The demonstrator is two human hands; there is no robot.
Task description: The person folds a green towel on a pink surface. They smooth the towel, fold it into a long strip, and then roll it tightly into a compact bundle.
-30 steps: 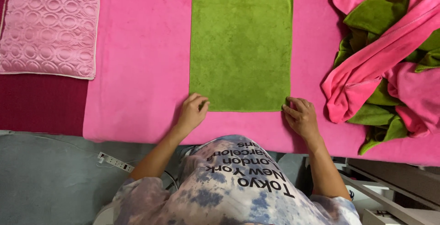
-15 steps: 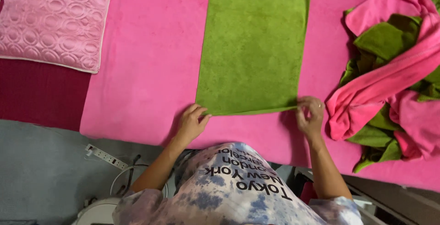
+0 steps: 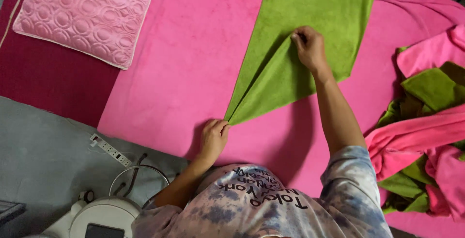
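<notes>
Right hand point(image 3: 310, 49) now farther up green towel point(image 3: 315, 20)

A big pink sheet point(image 3: 184, 73) covers the bed. On it lie a green towel point(image 3: 315, 20) and, right, a cloth pile point(image 3: 426, 136).

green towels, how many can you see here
2 at least: one green towel spread on the pink blanket, pinched by both hands; more green cloth in the heap at right, where others may be hidden.
</notes>
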